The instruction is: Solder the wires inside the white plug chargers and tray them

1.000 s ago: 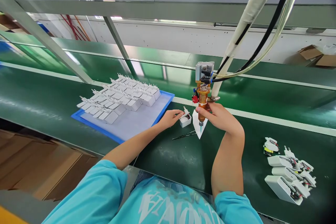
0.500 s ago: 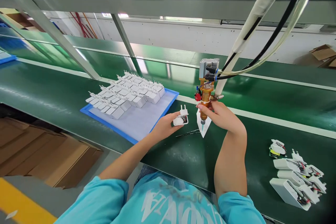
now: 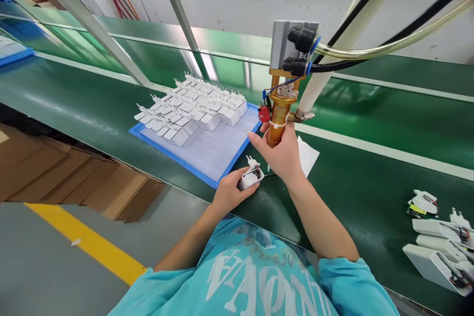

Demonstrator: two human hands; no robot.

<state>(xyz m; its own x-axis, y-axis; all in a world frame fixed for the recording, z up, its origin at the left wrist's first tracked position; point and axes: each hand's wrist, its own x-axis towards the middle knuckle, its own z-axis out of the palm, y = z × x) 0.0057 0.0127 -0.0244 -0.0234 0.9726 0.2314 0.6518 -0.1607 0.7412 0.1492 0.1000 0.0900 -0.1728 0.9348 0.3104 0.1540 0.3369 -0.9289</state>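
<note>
Near the bench's front edge my left hand (image 3: 232, 188) grips a white plug adapter (image 3: 252, 177), its open end facing up with wires showing inside and the pronged plug part standing at the far side. My right hand (image 3: 283, 155) is wrapped around the lower body of a gold glue dispenser (image 3: 280, 113), hung from a pale arm with hoses. The dispenser's lower end is mostly hidden behind my right hand, just right of and above the adapter. A sheet of white paper (image 3: 308, 154) lies behind my right wrist.
A blue-rimmed tray (image 3: 177, 157) at left holds rows of white adapters (image 3: 200, 106). More open adapters with wires (image 3: 440, 252) lie at the right, beside a loose white part with a yellow-green board (image 3: 422, 203). Cardboard boxes (image 3: 111, 187) stand below the bench.
My right hand has brought the dispenser left and nearer to me, off the paper. My left hand has drawn closer to my body and tilted the adapter. The view has tipped downward.
</note>
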